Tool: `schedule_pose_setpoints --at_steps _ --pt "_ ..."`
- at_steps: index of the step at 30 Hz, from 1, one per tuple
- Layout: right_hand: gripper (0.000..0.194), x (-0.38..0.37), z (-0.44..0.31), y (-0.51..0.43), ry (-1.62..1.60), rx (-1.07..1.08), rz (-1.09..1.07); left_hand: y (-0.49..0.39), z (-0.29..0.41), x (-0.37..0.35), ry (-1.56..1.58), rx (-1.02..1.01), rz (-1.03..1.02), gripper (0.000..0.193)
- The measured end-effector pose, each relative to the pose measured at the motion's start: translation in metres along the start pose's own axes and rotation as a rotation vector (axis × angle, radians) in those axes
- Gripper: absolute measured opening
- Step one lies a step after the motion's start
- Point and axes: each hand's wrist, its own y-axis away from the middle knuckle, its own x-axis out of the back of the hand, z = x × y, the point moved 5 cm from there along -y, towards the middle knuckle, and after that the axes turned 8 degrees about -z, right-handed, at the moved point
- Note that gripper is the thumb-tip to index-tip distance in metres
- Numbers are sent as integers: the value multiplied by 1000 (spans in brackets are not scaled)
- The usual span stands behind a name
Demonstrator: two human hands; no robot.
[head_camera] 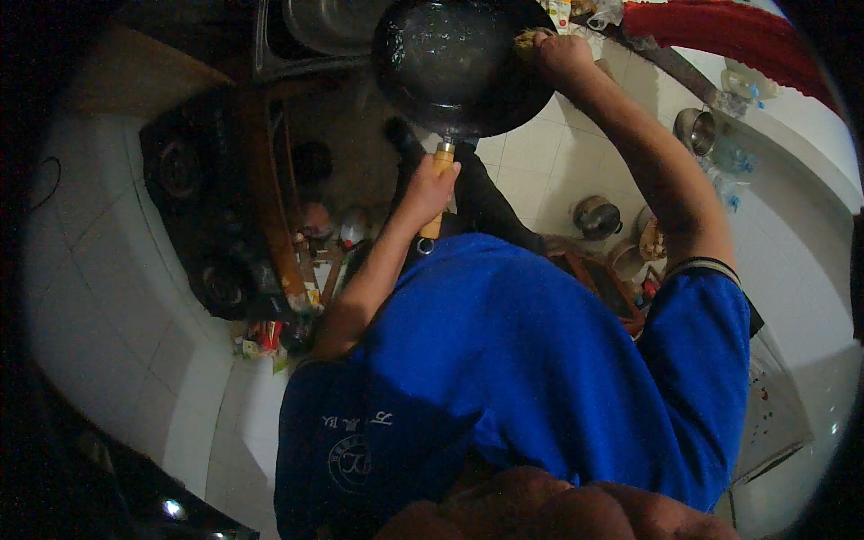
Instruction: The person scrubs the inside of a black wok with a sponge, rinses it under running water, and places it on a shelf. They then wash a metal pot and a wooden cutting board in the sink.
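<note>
My left hand [432, 192] grips the yellow wooden handle [428, 228] of a large dark wok [466, 74]. The handle points back toward my body, and a metal ring hangs from its end. Wet highlights show on the wok's dark surface at the upper left. At the wok's right rim, my right hand [567, 57] is closed around a straw-coloured bristle brush [528, 43]. Most of the brush is hidden by my fingers. Its bristles overlap the rim; whether they press on the metal cannot be told.
A steel sink [263, 57] adjoins the wok at the upper left. Left stands a black two-burner stove [185, 189]. On the tiled floor at right are a lidded pot [597, 217] and a wooden rack [604, 287]. A red cloth [715, 37] lies upper right, near a metal pot [695, 130].
</note>
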Motion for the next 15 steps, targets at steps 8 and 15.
schedule_pose_setpoints --at_steps 8,15 --pt "26 -37 -65 40 -215 168 -315 -2 -5 -1 116 5 -45 28" --pt "32 -49 -129 23 -519 104 -440 -4 -14 0 6 9 -47 26"
